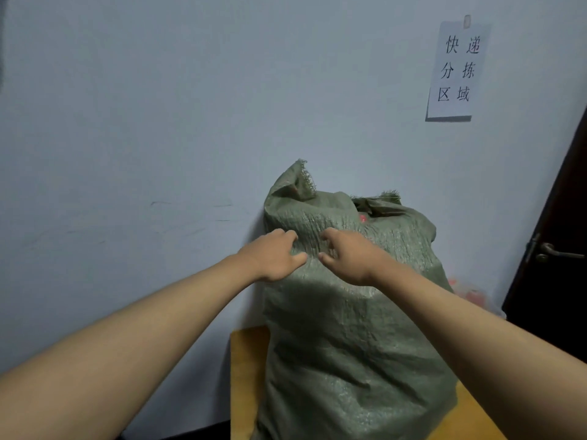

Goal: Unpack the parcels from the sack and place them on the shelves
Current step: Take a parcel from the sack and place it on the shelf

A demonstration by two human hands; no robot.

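1. Sack [346, 312]: green woven plastic, full and bulging, standing upright on a light wooden table [247, 376] and leaning against a pale wall [143, 122]. Its frayed mouth is at the top, partly folded over and slightly open.
2. Parcels: none out of the sack. A small patch of red and white [363, 218] shows through the gap at the mouth; contents otherwise hidden.
3. Left hand [273, 255]: on the upper front face of the sack, fingers curled down into the fabric, thumb pointing toward the other hand. It pinches a fold of the weave.
4. Right hand [346, 257]: just beside the left, the 2 hands nearly touching. Fingers bent and hooked into the same bunched fabric, gripping it.
5. Both forearms are bare and reach in from the lower corners of the view.
6. Paper notice [455, 69]: fixed high on the wall, upper right, 6 printed characters in 3 rows.
7. Dark door [559, 249] at the right edge, with a metal lever handle [551, 251].
8. A pale bag with red marks [473, 295] lies behind the sack's right side, blurred.
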